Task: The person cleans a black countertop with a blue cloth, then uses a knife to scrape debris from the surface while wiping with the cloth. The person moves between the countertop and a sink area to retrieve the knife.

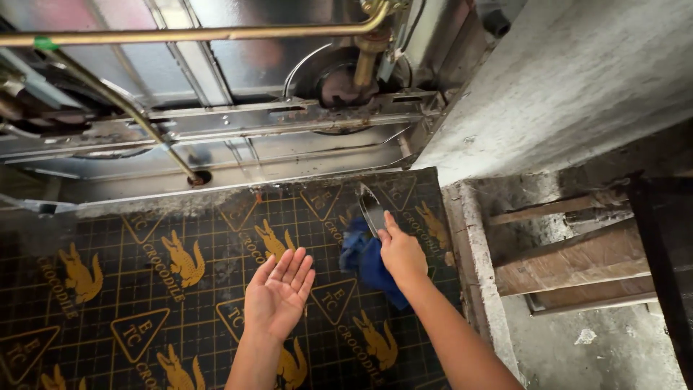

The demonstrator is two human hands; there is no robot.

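My right hand [401, 253] grips a knife with a dark metal blade [372, 208], the blade pointing away from me, and a crumpled blue cloth [366, 261] sits under and beside that hand. My left hand [280, 293] hovers palm up with fingers spread, holding nothing, a little left of the cloth. Both hands are over a black mat [144, 289] printed with a yellow grid, triangles and animal figures.
A tilted-up stainless metal appliance underside [238, 115] with brass gas pipes [180, 33] fills the top. A rough grey concrete wall [570, 79] rises at right. Wooden planks [570, 256] and a dusty ledge [476, 274] lie beside the mat.
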